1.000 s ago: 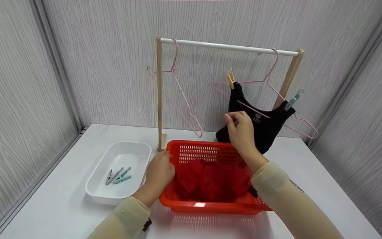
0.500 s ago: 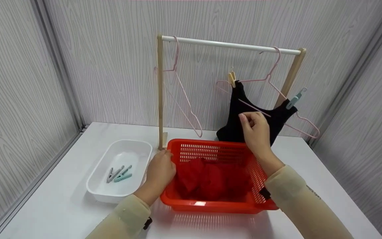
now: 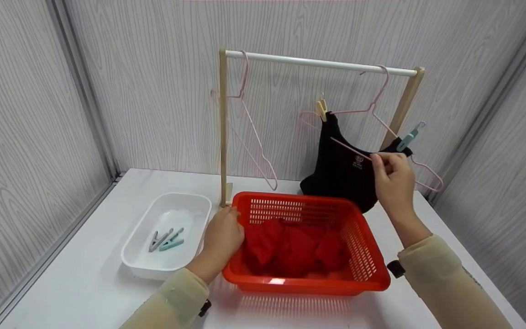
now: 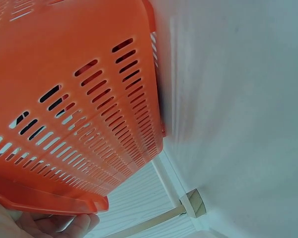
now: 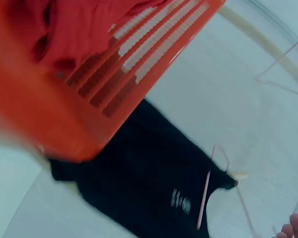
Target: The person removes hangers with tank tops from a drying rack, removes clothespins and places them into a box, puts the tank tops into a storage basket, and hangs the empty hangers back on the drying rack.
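From where I stood, the left hand (image 3: 224, 231) gripped the rim of the red basket (image 3: 327, 285) at its ten o'clock, fingers curled beneath. The right hand (image 3: 395, 180) was at one o'clock, thumb and fingers drawn close; whether it pinched something, I could not tell. Behind the basket, the black garment (image 3: 343, 178) hung on a pink hanger (image 3: 352, 149), with a blue clip (image 3: 408, 140) on one strap. I judged the step was arranging this garment; the next move called for a gentle touch beside the clip. The basket edge overlapped the garment's bottom in view. At nine o'clock the white tray (image 3: 151, 273) left a narrow gap; three o'clock offered freer room over the table (image 3: 445, 292).
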The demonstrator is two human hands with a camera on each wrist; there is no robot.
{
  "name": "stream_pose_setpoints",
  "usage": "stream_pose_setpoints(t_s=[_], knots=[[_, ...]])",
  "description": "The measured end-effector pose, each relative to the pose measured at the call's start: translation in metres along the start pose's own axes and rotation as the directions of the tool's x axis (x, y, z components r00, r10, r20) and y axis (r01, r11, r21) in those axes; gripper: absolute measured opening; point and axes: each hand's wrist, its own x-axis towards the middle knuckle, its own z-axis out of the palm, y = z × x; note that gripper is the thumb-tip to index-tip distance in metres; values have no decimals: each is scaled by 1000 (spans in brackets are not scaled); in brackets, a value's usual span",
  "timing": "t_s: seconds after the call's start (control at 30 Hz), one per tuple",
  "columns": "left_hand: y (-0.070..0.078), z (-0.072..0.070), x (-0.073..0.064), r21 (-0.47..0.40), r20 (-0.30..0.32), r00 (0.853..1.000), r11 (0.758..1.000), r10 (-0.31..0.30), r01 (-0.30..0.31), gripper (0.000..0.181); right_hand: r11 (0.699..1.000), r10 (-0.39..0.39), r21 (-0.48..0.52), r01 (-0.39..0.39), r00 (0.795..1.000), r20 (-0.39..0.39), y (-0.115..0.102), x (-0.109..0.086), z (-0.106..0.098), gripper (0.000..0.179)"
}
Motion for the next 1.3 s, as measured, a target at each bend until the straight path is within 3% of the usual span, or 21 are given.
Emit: stream_pose_setpoints(t_s=[0.37, 0.57, 0.7, 1.3], knots=[[0, -1, 2, 14, -50, 997, 999, 51, -50, 24, 992, -11, -125, -6, 991, -132, 24, 12, -39, 29], [-2, 0, 0, 29, -86, 991, 995, 102, -99, 20, 982, -61, -187, 20, 976, -211, 40, 19, -49, 23], [-2, 1, 1, 24, -83, 992, 996, 92, -90, 20, 974, -80, -225, 26, 970, -231, 50, 21, -51, 21], [-3, 3, -2, 12, -66, 996, 998, 60, -59, 20, 944, -30, -330, -11, 992, -119, 70, 16, -45, 30]])
